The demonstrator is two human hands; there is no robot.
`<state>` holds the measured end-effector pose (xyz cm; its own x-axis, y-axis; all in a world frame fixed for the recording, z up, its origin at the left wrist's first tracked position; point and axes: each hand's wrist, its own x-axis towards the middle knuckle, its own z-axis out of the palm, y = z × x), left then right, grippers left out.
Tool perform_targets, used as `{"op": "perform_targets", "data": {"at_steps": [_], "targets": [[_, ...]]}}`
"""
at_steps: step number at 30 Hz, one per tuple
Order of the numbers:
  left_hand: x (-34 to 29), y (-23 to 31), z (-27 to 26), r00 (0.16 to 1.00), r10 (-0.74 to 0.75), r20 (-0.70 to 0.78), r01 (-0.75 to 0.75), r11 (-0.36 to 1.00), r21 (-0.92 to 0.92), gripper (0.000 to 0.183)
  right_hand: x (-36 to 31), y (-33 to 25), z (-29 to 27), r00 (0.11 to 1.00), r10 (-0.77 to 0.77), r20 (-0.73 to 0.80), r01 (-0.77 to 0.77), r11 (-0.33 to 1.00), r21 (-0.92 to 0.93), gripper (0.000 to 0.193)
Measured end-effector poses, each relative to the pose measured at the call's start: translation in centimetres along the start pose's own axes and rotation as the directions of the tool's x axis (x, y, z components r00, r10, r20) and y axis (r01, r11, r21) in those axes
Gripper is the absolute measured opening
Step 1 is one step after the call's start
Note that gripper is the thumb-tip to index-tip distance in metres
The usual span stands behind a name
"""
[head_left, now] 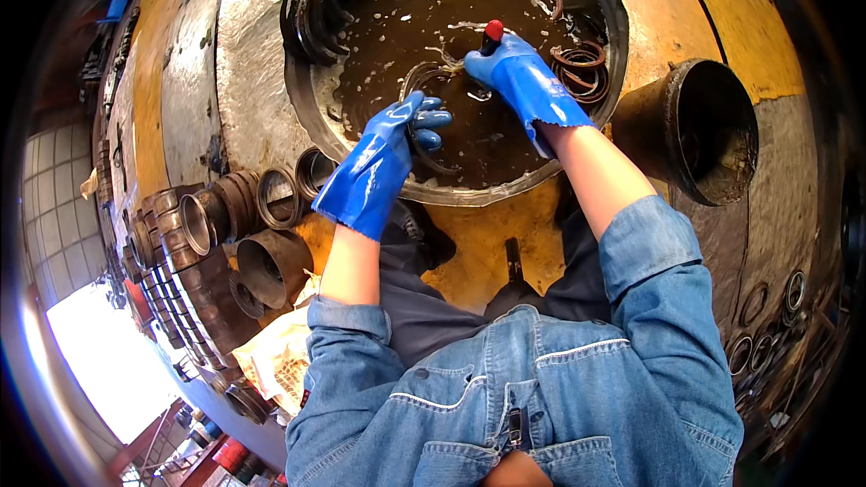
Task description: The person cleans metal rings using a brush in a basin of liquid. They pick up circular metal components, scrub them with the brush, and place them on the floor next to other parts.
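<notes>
Both my hands wear blue rubber gloves over a round basin of murky brown liquid. My left hand is closed around one side of a thin dark ring, which dips partly into the liquid. A little to the right, my right hand is closed on a tool with a red-tipped black handle. The tool's working end is hidden by the glove and the liquid, so its kind does not show. Several brown rings lie at the basin's right side, and black rings hang over its left rim.
A large rusty cylinder stands just right of the basin. Left of my forearm are several metal rings and sleeves, with a short metal cylinder nearer me. More rings lie at the lower right. Worn metal plates cover the floor.
</notes>
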<state>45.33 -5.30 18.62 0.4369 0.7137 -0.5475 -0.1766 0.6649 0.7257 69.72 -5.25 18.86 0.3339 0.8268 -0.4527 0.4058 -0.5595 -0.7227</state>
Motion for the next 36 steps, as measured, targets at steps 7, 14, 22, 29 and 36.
{"op": "perform_targets", "data": {"at_steps": [7,14,22,29,36], "targets": [[0.6,-0.2,3.8,0.980,0.112,0.162,-0.128,0.988,0.089,0.042,-2.7,0.1,-3.3,0.970,-0.073,-0.234,0.183,0.852,0.490,0.032],[2.2,-3.2,-0.3,0.978,-0.016,0.207,0.061,0.976,-0.210,0.050,-1.7,0.4,-4.5,0.979,-0.013,-0.202,0.092,0.918,0.387,0.033],[1.5,-1.5,-2.9,0.993,0.051,-0.108,-0.044,0.996,0.072,0.034,-0.9,-1.3,-0.5,0.936,-0.297,0.187,0.096,0.730,0.677,0.035],[-0.9,-0.3,-0.5,0.986,0.136,-0.097,-0.113,0.970,0.215,0.031,0.3,-3.1,2.4,0.869,-0.359,0.339,0.284,0.925,0.252,0.035],[-0.7,0.4,-0.7,0.988,0.059,-0.144,-0.043,0.993,0.111,0.031,-0.2,-1.7,-0.2,0.953,-0.277,0.122,0.226,0.919,0.322,0.034]]}}
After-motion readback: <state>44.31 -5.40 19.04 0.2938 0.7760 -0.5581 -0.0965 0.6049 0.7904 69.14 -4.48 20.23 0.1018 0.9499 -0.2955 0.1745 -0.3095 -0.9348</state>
